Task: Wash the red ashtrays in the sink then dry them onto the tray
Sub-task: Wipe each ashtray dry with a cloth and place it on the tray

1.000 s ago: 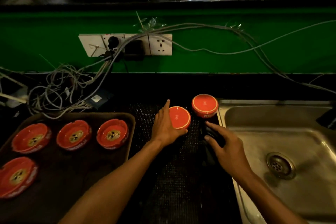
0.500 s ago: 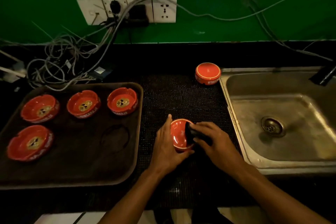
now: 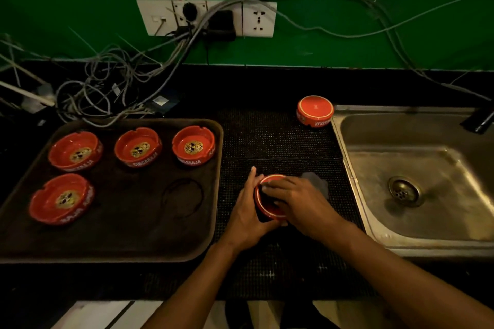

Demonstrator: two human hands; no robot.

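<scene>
My left hand (image 3: pixel 247 215) grips a red ashtray (image 3: pixel 268 208) over the black mat (image 3: pixel 278 144), between tray and sink. My right hand (image 3: pixel 299 203) lies over the ashtray's open side and presses a dark cloth (image 3: pixel 316 183) into it; most of the ashtray is hidden by the two hands. Another red ashtray (image 3: pixel 315 111) sits upside down at the sink's far-left corner. On the brown tray (image 3: pixel 149 246) to the left stand several red ashtrays, open side up, such as the nearest one (image 3: pixel 61 199).
The steel sink (image 3: pixel 417 242) with its drain (image 3: pixel 405 191) lies on the right, a dark tap (image 3: pixel 478 121) at its far edge. A tangle of cables (image 3: pixel 107 88) runs from wall sockets (image 3: pixel 205 17) behind the tray. The counter's front edge is close to me.
I lifted one ashtray from beside the sink's far corner and brought it toward me. My right hand took up the cloth and now covers the ashtray's opening. The camera tilted down.
</scene>
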